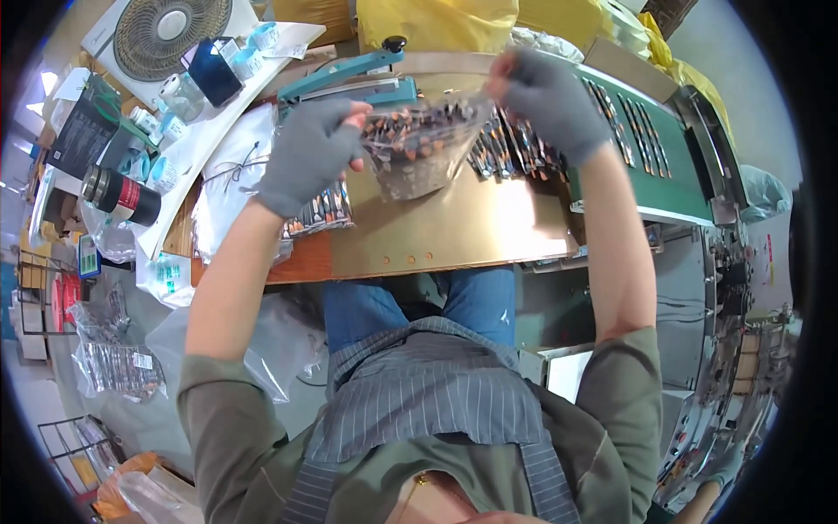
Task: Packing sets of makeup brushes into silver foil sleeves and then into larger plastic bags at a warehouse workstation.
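Observation:
Both my hands wear grey fingerless gloves and hold up a transparent plastic bag [419, 179] above the tan tabletop [410, 236]. Inside it are many slim dark pieces with orange-brown tips, blurred by motion; their exact kind cannot be told. My left hand [314, 153] is closed on the bag's left edge, thumb and fingers pinched. At the upper right corner, my right hand [550, 100] is also closed, its fingertips smeared. Similar slim packed pieces [511, 153] lie in a row beneath my right hand, and a bundle of them [323, 210] rests beside my left wrist.
A teal hand-lever sealer [349, 83] with a black knob stands behind the bag. On the right, a green conveyor belt [690, 179] carries more slim pieces. A white shelf at left holds a fan [170, 35], a phone [212, 74] and a thermos [120, 194]. Another person's gloved hand [724, 467] shows lower right.

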`<state>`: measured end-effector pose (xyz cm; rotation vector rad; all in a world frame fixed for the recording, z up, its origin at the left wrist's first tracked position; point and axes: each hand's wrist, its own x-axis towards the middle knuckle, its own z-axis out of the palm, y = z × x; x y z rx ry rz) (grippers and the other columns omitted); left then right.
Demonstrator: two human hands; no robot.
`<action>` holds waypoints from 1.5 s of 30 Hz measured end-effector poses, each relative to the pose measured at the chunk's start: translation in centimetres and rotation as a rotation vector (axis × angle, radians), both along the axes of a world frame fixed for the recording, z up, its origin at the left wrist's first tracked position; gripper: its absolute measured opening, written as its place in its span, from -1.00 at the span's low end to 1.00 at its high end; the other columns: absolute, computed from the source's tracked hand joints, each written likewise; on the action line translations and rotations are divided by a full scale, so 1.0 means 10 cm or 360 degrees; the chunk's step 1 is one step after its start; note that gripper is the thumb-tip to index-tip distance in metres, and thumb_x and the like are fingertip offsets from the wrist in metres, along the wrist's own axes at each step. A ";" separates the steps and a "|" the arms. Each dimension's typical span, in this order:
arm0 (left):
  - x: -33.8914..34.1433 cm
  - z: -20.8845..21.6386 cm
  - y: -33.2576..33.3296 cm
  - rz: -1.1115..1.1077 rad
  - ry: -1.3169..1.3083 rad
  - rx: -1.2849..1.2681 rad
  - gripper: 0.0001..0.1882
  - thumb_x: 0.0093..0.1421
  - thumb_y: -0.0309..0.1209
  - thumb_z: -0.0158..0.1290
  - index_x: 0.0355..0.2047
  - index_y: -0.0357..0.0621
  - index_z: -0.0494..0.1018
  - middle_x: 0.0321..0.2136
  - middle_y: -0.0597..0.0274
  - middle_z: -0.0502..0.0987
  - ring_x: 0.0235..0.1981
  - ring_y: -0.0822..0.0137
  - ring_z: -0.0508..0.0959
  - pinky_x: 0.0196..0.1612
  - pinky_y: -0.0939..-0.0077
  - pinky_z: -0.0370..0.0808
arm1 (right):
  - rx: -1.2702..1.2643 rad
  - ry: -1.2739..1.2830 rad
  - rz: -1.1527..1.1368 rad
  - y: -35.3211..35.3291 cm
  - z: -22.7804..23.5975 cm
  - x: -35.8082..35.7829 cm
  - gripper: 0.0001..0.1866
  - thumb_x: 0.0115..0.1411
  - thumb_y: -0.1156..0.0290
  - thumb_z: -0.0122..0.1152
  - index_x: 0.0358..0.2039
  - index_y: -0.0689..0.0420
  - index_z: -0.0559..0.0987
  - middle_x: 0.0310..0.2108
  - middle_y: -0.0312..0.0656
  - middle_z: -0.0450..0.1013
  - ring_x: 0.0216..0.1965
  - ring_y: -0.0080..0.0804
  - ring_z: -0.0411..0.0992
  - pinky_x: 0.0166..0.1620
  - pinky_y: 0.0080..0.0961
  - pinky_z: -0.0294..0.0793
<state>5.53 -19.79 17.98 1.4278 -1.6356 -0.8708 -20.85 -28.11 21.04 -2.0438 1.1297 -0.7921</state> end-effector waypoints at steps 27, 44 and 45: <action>1.20 -1.92 -1.41 0.0668 0.0936 0.1064 -0.41 -0.27 -0.12 0.34 -0.30 -0.33 0.54 -0.40 0.18 0.56 -0.39 0.37 0.49 -0.34 0.48 0.40 | -0.0947 0.0413 -0.0409 -1.89 -0.81 2.14 -0.61 0.01 0.07 0.17 -0.28 0.10 0.49 -0.38 -0.05 0.43 -0.33 -0.02 0.43 -0.23 -0.18 0.41; 1.27 -2.06 -1.37 0.0545 0.0982 0.0805 -0.50 -0.03 -0.39 0.18 -0.05 -0.29 0.39 -0.16 0.16 0.50 -0.16 0.28 0.49 -0.08 0.41 0.42 | -0.0325 0.0271 -0.0414 -2.04 -1.90 1.89 -0.82 -0.07 0.33 0.06 -0.52 0.10 0.59 -0.50 0.01 0.49 -0.45 -0.06 0.49 -0.38 -0.18 0.46; 1.32 -2.15 -1.38 0.0595 0.0907 0.0871 -0.48 -0.03 -0.38 0.18 -0.03 -0.28 0.37 -0.15 0.16 0.49 -0.16 0.27 0.49 -0.07 0.40 0.42 | -0.0460 0.0168 -0.0594 -2.03 -1.98 1.91 -0.83 -0.07 0.32 0.07 -0.52 0.11 0.57 -0.50 -0.03 0.46 -0.45 -0.05 0.46 -0.40 -0.16 0.44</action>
